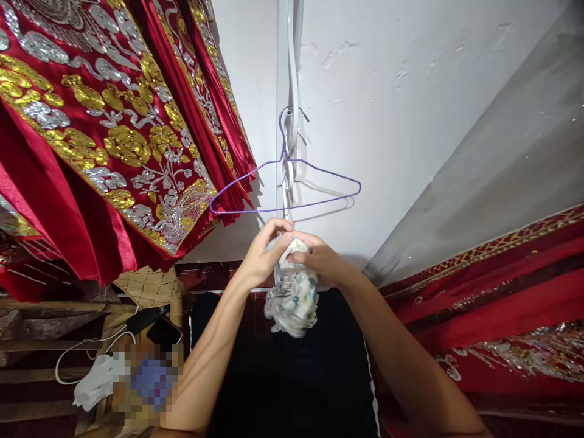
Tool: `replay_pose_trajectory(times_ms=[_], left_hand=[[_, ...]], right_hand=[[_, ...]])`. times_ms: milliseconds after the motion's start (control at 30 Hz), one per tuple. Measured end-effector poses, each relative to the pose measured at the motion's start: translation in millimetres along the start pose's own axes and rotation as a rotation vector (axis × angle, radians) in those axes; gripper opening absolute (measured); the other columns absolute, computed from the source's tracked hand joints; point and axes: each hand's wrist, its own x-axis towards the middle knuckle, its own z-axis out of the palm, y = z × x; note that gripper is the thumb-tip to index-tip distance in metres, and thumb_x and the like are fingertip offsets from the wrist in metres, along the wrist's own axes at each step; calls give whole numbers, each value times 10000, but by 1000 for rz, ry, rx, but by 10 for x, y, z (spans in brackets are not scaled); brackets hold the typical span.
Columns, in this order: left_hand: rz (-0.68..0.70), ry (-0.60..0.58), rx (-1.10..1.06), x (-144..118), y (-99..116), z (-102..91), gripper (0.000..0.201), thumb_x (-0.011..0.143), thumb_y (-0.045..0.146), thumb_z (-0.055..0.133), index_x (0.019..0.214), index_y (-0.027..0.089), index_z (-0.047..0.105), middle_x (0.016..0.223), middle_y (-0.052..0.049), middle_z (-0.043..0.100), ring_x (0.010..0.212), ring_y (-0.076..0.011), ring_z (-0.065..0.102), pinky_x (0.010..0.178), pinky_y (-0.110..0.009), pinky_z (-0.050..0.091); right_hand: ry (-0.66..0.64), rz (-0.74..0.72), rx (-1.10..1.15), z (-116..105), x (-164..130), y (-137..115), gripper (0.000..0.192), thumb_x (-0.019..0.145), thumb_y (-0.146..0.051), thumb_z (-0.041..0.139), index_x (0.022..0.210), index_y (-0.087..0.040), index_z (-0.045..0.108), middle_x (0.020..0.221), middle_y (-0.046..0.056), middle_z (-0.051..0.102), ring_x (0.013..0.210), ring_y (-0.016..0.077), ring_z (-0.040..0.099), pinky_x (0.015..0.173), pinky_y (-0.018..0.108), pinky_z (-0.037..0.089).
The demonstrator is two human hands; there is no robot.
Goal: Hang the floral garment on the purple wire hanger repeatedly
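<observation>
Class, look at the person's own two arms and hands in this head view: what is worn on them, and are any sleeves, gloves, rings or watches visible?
Both forearms are bare up to the bottom edge of the picture; no sleeves show. The left hand and right hand wear no gloves. No watch, bracelet or ring is visible, though some fingers are partly hidden.

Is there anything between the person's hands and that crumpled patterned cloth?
Nothing visible: the left hand and right hand both pinch the top of the patterned cloth, just below the purple wire hanger.
</observation>
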Motion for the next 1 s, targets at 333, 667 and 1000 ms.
replay_pose_trajectory(times_ms=[333, 667, 1000], left_hand=[[-219, -488, 31, -464, 91, -253, 215, 949, 378, 599, 991, 202, 715, 936, -84, 708, 876, -208, 662, 807, -318, 530], [-67, -383, 196, 47, -153, -198, 435, 963, 525, 520, 769, 163, 663, 717, -9, 602, 703, -168, 568, 674, -258, 431], [-330, -607, 1065, -46, -6, -1043, 580, 955, 652, 398, 690, 189, 627, 704, -84, 651, 597, -194, 556, 567, -298, 307]], right_hand=[[571, -743, -374, -515, 393, -319, 99, 839, -190, 653, 936, -203, 662, 877, 19, 668, 736, 133, 620, 680, 272, 507], [431, -745, -575, -506, 317, -486, 197, 901, -369, 661, 875, -211, 774, 902, 48, 755, 864, 195, 699, 781, 334, 551], [589, -478, -692, -978, 605, 38, 380, 931, -521, 551, 741, -198, 616, 655, 9, 549, 646, 174, 505, 587, 283, 377]])
